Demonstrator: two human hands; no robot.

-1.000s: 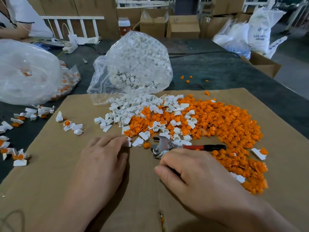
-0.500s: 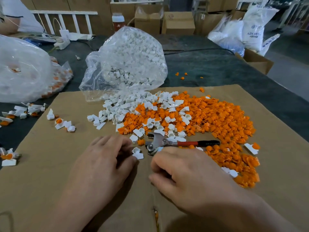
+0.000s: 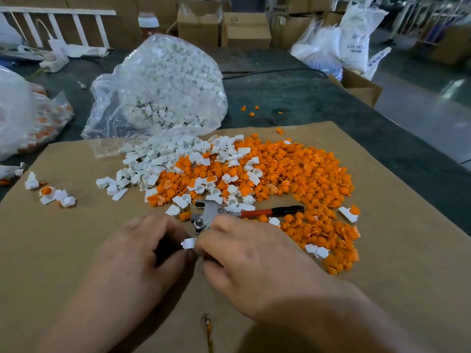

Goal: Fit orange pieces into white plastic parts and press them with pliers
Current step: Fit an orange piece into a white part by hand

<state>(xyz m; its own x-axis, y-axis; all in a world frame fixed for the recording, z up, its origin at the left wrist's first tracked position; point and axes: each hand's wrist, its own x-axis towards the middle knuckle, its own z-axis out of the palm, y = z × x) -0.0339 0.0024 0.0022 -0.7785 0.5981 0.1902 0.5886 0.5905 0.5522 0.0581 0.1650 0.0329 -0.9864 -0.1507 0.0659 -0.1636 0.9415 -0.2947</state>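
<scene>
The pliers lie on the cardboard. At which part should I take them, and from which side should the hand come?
Take the pliers by the red handle, coming from above on the right. They lie flat, metal head toward the hands, handle pointing right and free. The right hand is nearest, but both it and the left hand pinch a white part.

A small white part is sitting pinched between the left hand and right hand. Red-handled pliers are lying flat just beyond the right knuckles. Orange pieces are lying heaped beyond them, loose white parts beyond the left hand.
</scene>
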